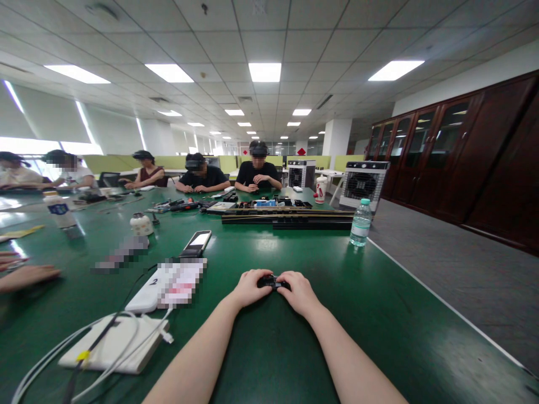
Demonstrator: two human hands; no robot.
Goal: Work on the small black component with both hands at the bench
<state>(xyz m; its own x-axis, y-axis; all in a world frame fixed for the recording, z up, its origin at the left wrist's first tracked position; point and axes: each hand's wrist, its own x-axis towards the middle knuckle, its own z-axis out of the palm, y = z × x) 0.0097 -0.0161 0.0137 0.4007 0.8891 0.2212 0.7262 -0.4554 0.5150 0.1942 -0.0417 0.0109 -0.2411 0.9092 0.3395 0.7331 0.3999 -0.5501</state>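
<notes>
A small black object (274,283) lies low over the green table (269,342), between my two hands; its kind is too small to make out. My left hand (251,286) has its fingers closed around the left end. On the other end, my right hand (298,289) grips with thumb and fingers. The middle of the black piece shows between my thumbs, and the rest is hidden by my fingers. Both forearms rest along the table.
Left of my arms lie a white power bank (147,292), a phone (197,242) and a white box (115,342) with cables. A water bottle (360,223) stands at right. Long black strips (290,219) lie ahead. Another person's hand (29,276) rests at far left; several people sit beyond.
</notes>
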